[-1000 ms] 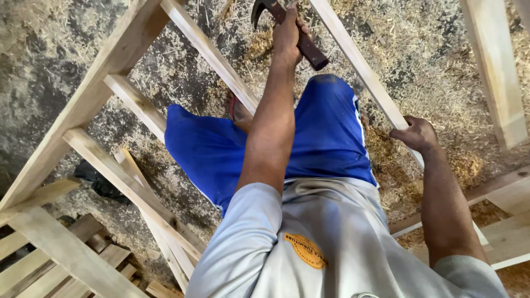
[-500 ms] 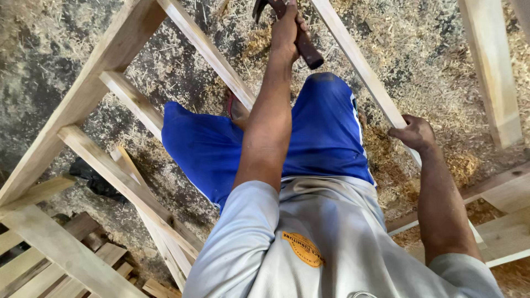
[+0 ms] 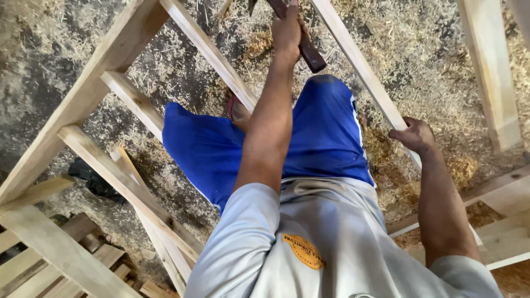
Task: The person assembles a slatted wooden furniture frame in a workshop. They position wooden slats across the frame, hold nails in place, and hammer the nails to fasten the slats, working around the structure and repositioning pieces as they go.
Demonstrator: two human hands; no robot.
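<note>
My left hand (image 3: 287,27) is raised at the top centre, shut around the dark brown handle of a hammer (image 3: 308,51); the hammer's head is cut off by the top edge of the frame. My right hand (image 3: 414,135) grips a pale wooden slat (image 3: 359,66) that runs diagonally from the top centre down to the right. Both slat and hammer belong to the space inside a light wooden frame (image 3: 110,55) I stand within. Blue shorts (image 3: 326,132) and a grey shirt (image 3: 331,243) fill the lower middle.
The ground (image 3: 419,55) is covered with sawdust and wood shavings. More frame rails cross at the left (image 3: 127,187) and the right (image 3: 491,72). Stacked slatted boards (image 3: 49,259) lie at the bottom left, beside a dark object (image 3: 94,179).
My left hand has lifted the hammer higher, so its head has left the top of the view. My right hand stays on the slat.
</note>
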